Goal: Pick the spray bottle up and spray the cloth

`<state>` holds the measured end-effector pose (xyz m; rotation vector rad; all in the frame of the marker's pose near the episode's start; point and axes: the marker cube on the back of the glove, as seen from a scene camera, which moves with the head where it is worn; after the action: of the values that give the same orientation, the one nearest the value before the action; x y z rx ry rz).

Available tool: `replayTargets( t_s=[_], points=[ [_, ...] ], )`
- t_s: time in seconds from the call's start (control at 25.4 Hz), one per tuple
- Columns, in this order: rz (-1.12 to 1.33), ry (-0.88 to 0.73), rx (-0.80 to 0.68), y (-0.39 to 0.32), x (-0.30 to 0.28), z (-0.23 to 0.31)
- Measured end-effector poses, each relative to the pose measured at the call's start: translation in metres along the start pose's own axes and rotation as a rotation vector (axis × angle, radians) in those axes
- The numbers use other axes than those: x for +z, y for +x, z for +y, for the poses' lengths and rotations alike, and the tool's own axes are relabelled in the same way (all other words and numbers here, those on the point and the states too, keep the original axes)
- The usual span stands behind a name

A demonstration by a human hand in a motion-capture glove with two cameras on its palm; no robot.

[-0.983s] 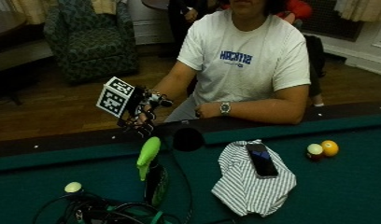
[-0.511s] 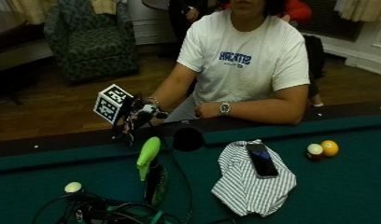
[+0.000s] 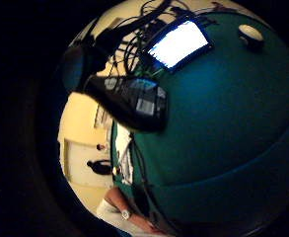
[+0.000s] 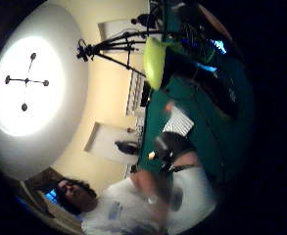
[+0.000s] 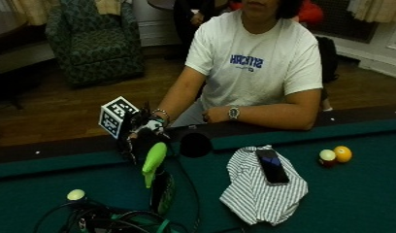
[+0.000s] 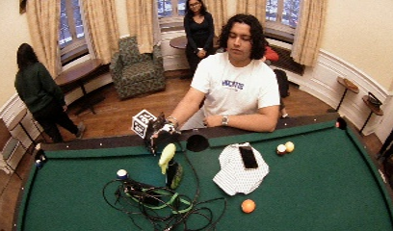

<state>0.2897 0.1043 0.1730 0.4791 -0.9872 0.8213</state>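
Grip (image 5: 146,138): gloved right hand sits low at the near rail of the green pool-table surface (image 5: 353,194), just behind the top of the spray bottle (image 5: 156,177). Can't tell whether the fingers are spread, curled, or touching the bottle; the bottle's head hides them in the outside view.

Spray bottle: upright on the felt, lime-green head (image 5: 153,162) on a dark body, directly in front of the grip. In the thumb-side palm view the green head (image 4: 154,61) shows close by. In the little-finger-side view a dark object with a label (image 3: 129,101) fills the middle, close to the palm.

Cloth (image 5: 262,187): striped, white and dark, crumpled on the felt well off to the person's left of the bottle. A dark phone (image 5: 272,166) lies on top of it.

A round black object (image 5: 196,144) sits by the rail between bottle and cloth. Tangle of black and green cables (image 5: 120,221) on the felt in front of the bottle, with a pale ball (image 5: 76,194) beside it. Two balls, one white-and-dark (image 5: 326,156) and one yellow (image 5: 342,153), touching, near the rail past the cloth. Wide view adds an orange ball (image 6: 248,206) on the felt in front of the cloth.

Person's bare left forearm (image 5: 269,115) rests along the rail, watch (image 5: 233,113) at the wrist.
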Motion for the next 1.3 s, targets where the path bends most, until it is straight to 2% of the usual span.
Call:
replayTargets(
  t_s=[0.16,0.47,0.59,0.86,1.3],
  points=[
    [-0.038,0.092,0.059,-0.036,0.028,-0.040],
    [-0.064,0.162,0.039,-0.022,0.033,-0.039],
    [-0.068,0.142,0.014,-0.007,0.029,-0.029],
    [-0.073,0.136,0.011,-0.022,0.040,-0.039],
    [-0.036,-0.043,0.030,0.011,0.046,-0.022]
  ],
)
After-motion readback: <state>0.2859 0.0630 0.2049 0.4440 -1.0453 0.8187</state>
